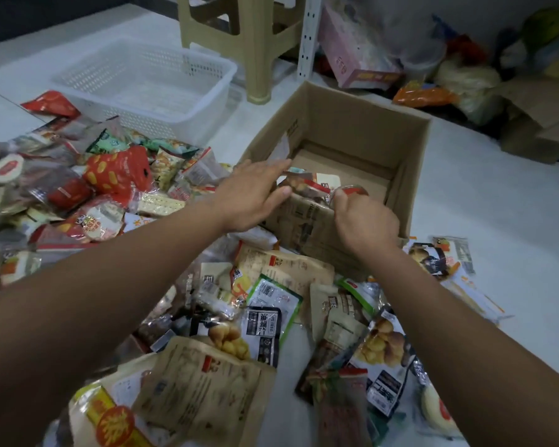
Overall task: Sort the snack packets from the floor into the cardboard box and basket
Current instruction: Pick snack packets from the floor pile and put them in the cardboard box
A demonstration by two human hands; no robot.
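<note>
Both hands are over the near wall of the open brown cardboard box (362, 130), which sits at about 1 o'clock from the pile. The right hand (365, 221) is pinched shut on a crinkly clear-and-red plastic snack packet (313, 185) at the box's near rim; the left hand (252, 195) has flat, loosely spread fingers resting on the packet's other end. These packets look light, floppy and slick, so I'd guess a pinch on the sealed edge beats grabbing the puffy middle. The rest of the heap of mixed foil and kraft-paper snack packets (207, 317) covers the floor from 6 to 10 o'clock. The white perforated plastic basket (149, 82) at 11 o'clock looks empty.
</note>
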